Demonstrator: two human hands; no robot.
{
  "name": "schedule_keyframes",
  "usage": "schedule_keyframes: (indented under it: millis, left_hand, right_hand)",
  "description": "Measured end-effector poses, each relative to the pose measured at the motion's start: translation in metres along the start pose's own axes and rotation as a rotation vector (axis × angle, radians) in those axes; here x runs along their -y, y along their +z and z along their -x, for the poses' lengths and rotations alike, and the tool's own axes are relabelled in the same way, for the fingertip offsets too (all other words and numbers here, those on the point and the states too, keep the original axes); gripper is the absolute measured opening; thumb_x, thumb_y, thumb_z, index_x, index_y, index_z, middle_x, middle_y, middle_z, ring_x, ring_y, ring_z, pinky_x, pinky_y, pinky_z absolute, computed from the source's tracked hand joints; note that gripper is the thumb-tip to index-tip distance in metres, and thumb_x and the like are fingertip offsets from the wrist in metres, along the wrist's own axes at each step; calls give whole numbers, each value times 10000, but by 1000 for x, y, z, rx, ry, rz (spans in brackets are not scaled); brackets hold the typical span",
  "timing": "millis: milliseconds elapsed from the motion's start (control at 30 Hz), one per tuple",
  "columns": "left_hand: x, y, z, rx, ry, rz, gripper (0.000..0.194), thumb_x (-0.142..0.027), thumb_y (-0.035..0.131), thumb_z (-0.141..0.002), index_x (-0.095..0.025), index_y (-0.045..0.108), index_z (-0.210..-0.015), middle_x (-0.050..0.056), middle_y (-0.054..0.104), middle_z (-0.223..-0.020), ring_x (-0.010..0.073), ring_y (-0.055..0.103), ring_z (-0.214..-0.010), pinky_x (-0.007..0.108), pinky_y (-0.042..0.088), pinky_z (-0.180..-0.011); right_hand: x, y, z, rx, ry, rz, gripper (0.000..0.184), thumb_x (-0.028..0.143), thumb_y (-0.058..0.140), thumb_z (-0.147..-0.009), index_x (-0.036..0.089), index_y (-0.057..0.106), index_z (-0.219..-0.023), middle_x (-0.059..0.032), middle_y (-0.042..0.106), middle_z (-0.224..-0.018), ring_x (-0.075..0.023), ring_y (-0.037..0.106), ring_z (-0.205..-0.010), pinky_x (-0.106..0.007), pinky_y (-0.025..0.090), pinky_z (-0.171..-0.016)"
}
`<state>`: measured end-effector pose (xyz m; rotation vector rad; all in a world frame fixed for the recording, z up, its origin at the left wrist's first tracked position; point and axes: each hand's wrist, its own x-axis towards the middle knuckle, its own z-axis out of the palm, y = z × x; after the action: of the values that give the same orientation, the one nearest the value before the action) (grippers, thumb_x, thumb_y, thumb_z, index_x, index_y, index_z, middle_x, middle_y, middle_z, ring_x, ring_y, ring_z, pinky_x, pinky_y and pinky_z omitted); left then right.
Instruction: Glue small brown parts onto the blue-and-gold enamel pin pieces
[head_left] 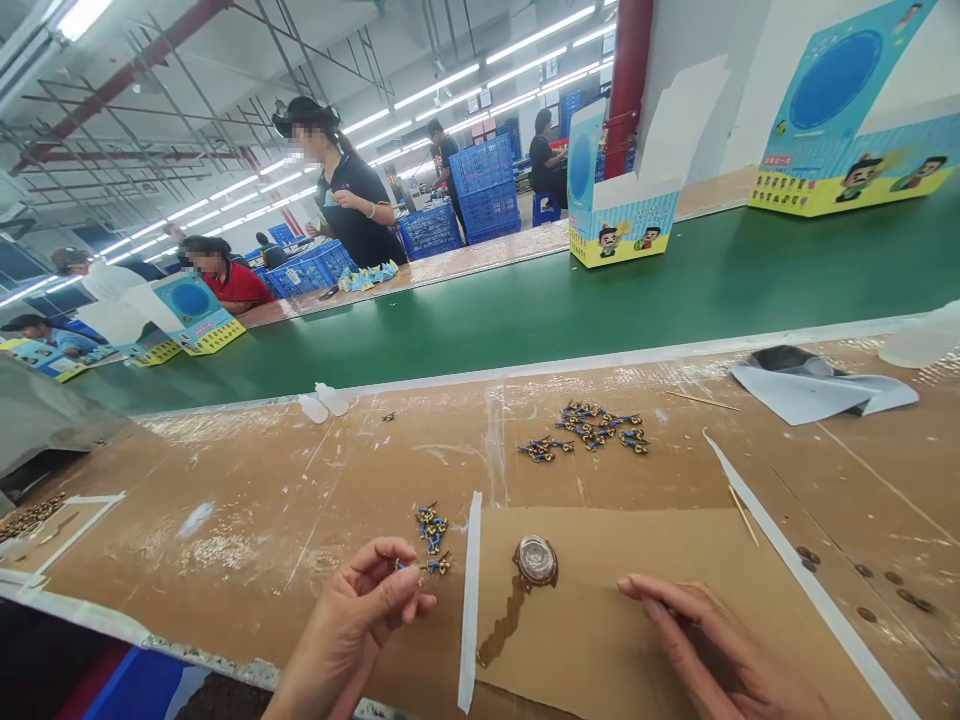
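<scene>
Where is the bare left hand?

Down low on the left. Its fingers curl in close.

And the bare right hand?

Down low on the right. It lies loose, and its long fingers point left.

Do the two hands touch?

No, they are well apart.

The small pieces on the table are royal blue and gold. The table's surface is tan, streaked with white, and a brown card sheet on it carries a dark amber smear beside a white paper strip. Beyond runs a green conveyor belt. The boxes are sky blue with a darker blue circle, a yellow band and cartoon figures. The stacked lattice crates are bright blue.
</scene>
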<state>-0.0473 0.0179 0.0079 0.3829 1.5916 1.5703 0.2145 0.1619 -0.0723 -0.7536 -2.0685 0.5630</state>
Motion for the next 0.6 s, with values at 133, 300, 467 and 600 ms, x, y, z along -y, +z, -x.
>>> schedule_keyframes:
  millis: [133, 300, 467, 600]
  left_hand:
    - [-1, 9, 4, -36, -19, 2, 235, -290, 866, -587, -177, 728, -739, -30, 626, -491, 110, 651, -563, 224, 549, -707]
    - [-3, 19, 7, -55, -30, -117, 290, -322, 853, -600, -164, 756, -823, 32, 703, -556, 145, 699, -674, 176, 526, -708]
    - [-3, 24, 4, -63, 112, -413, 251, -386, 803, -654, -209, 760, -827, 28, 740, -698, 124, 659, -663, 169, 514, -671]
    - [-2, 40, 4, -3, 414, -735, 128, -358, 714, -750, -254, 749, -816, 7, 718, -867, 148, 641, -829, 194, 493, -772]
  right_hand:
    - [7, -1, -6, -55, -10, -50, 155, 298, 486, -945, 260, 619, -1016, 35, 693, -844, -60, 686, -763, -66, 515, -735]
    - [9, -2, -4, -46, -26, -97, 162, 241, 482, -938, 238, 612, -1034, 15, 686, -868, -74, 675, -784, -95, 520, -722]
    - [7, -2, 2, -30, -36, -146, 218, 174, 502, -918, 226, 573, -1118, -2, 665, -934, -88, 649, -858, -135, 512, -788]
    - [12, -2, 5, -5, -77, -196, 301, 84, 511, -887, 202, 542, -1163, -19, 658, -946, -90, 637, -877, -149, 513, -796]
